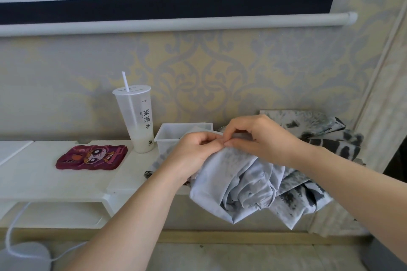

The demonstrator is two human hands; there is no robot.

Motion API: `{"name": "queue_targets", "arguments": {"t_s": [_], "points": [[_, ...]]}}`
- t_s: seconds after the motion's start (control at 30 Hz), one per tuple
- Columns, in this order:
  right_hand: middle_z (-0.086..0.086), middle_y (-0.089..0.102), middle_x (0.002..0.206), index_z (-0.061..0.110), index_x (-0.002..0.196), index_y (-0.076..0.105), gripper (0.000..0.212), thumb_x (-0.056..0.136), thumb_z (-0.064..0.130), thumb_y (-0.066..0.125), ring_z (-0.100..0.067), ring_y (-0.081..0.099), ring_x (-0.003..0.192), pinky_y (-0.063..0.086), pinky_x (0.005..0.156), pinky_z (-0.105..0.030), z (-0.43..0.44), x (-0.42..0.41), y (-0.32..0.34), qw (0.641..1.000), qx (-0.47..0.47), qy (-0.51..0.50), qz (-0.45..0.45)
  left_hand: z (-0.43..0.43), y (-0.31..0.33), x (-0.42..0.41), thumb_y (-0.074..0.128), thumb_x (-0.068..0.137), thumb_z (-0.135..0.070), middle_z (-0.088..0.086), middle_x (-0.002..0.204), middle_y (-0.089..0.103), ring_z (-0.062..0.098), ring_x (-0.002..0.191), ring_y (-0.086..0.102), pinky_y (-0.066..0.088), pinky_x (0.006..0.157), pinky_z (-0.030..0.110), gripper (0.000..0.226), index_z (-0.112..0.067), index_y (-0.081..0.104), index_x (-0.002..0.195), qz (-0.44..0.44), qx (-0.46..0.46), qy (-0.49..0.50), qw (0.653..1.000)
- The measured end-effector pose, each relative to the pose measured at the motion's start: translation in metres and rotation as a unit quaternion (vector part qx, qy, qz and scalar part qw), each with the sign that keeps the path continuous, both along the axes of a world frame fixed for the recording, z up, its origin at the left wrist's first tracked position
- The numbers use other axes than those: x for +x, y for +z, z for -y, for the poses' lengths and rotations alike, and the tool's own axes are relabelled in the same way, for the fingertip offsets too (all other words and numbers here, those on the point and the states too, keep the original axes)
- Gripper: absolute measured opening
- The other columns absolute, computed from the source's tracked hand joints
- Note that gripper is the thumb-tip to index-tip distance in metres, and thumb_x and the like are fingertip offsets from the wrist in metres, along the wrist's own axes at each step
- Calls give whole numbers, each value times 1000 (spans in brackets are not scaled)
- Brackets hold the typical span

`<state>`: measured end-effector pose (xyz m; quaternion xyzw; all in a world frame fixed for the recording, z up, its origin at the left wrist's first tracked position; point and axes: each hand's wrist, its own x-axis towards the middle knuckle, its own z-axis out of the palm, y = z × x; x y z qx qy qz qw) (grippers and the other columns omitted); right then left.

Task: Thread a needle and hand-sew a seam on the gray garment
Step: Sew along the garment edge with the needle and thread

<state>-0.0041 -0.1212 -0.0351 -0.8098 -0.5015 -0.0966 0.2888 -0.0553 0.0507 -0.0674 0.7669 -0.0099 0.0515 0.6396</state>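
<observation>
The gray garment (237, 180) hangs bunched over the front edge of the white shelf (44, 174), its upper edge lifted to my hands. My left hand (196, 149) grips that top edge from the left, fingers curled round the cloth. My right hand (255, 136) pinches the same edge from the right, its fingertips meeting those of the left hand. The needle and thread are too small to make out between the fingers.
A clear plastic box (169, 136) stands just behind my hands. A tall plastic cup with a straw (137, 121) and a dark red phone case (92, 157) are to the left. Black-and-white patterned cloth (326, 136) lies piled on the right. A white cable (13, 237) runs below.
</observation>
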Motion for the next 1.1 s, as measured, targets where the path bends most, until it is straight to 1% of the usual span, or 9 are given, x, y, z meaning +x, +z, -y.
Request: {"name": "queue_targets", "arguments": {"t_s": [0.17, 0.27, 0.33, 0.4, 0.47, 0.53, 0.73, 0.93, 1.1], "points": [[8, 67, 100, 20, 82, 52, 13, 95, 18, 53, -7, 62, 99, 48, 86, -22, -9, -11, 25, 955, 221, -26, -196, 0, -2, 11, 67, 87, -27, -4, 77, 73, 13, 76, 66, 52, 76, 30, 16, -23, 72, 73, -22, 38, 44, 998], [-1, 55, 61, 13, 81, 41, 19, 99, 11, 38, -16, 59, 56, 57, 65, -30, -12, -31, 53, 773, 405, 128, -471, 0, -4, 16, 65, 88, -28, 6, 81, 73, 16, 75, 63, 50, 75, 32, 21, -11, 73, 78, -31, 73, 59, 995], [3, 35, 55, 15, 77, 39, 17, 94, 14, 38, -7, 35, 40, 50, 49, -24, -9, -43, 63, 712, 357, 167, -581, 0, -5, 19, 64, 87, -29, 5, 81, 73, 11, 70, 62, 47, 70, 25, 20, -13, 73, 79, -34, 85, 71, 993], [6, 30, 54, 14, 78, 46, 14, 92, 15, 44, -6, 29, 40, 48, 48, -22, -6, -45, 55, 788, 221, 98, -567, 0, -3, 20, 64, 87, -27, -11, 67, 69, -2, 60, 59, 44, 58, 11, 18, -27, 70, 71, -28, 85, 78, 993], [13, 39, 50, 14, 87, 57, 12, 94, 21, 52, -2, 40, 41, 49, 54, -20, -6, -37, 28, 930, 38, -70, -360, 0, -1, 18, 65, 87, -24, -15, 63, 66, -2, 62, 59, 44, 58, 10, 17, -27, 68, 71, -13, 77, 69, 995], [14, 45, 53, 19, 87, 61, 13, 89, 31, 61, 4, 45, 45, 40, 51, -11, -11, -26, 3, 973, -28, -172, -150, 1, 0, 16, 66, 86, -23, -6, 80, 73, 8, 80, 66, 51, 76, 22, 9, -24, 71, 79, -4, 56, 58, 997], [15, 38, 34, 16, 77, 69, 15, 83, 29, 70, -4, 36, 38, 29, 48, -15, -12, -15, -11, 965, 41, -193, -173, 1, 4, 9, 67, 88, -23, 1, 90, 74, 11, 82, 65, 52, 83, 29, 9, -24, 70, 80, 9, 56, 61, 997], [6, 49, 48, 12, 75, 65, 14, 87, 19, 66, -5, 46, 49, 43, 61, -20, -8, -19, 4, 942, 178, -106, -266, 0, 0, 12, 68, 86, -27, -4, 83, 74, 13, 83, 68, 52, 83, 33, 9, -27, 70, 78, 3, 65, 68, 996], [9, 24, 48, 12, 71, 46, 18, 85, 15, 57, -5, 22, 41, 53, 84, -31, -7, -29, 25, 823, 335, 65, -455, -1, -1, 14, 66, 88, -27, -5, 82, 72, 15, 84, 65, 50, 82, 32, 14, -28, 70, 74, 6, 63, 85, 994]]}}
